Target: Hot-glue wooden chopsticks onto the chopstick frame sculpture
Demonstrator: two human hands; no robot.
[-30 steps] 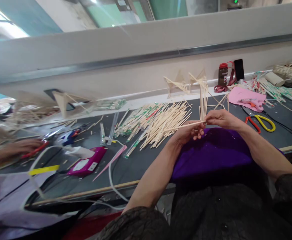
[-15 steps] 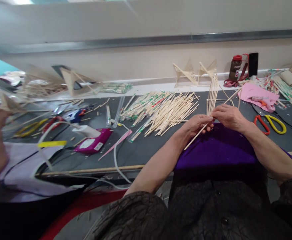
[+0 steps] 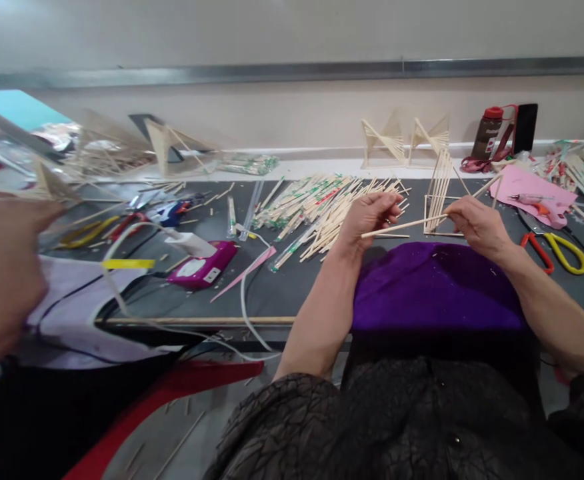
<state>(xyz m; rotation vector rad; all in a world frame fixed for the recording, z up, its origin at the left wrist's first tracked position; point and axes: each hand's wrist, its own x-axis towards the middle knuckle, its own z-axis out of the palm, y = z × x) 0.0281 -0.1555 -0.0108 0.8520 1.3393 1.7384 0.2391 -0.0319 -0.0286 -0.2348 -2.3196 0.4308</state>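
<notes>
My left hand (image 3: 371,217) is curled round the left part of a thin wooden stick (image 3: 412,225), just in front of a big pile of sticks (image 3: 322,200). My right hand (image 3: 478,225) pinches the stick's right end, right against a small upright frame of glued sticks (image 3: 439,190) standing on the dark table (image 3: 292,293). The stick lies almost level between both hands, above a purple cloth (image 3: 432,287) at the table's near edge.
Red and yellow cutters (image 3: 557,247), pink paper (image 3: 527,187), a bottle (image 3: 487,130) and a phone (image 3: 525,127) lie to the right. Two finished stick models (image 3: 402,139) stand by the wall. A pink tool (image 3: 202,270) with white cable and another person's blurred hand (image 3: 2,267) are left.
The stick, which pointed down to the left half a second ago, is swung up almost level. My hands have moved apart along it. The camera has tilted down and turned slightly.
</notes>
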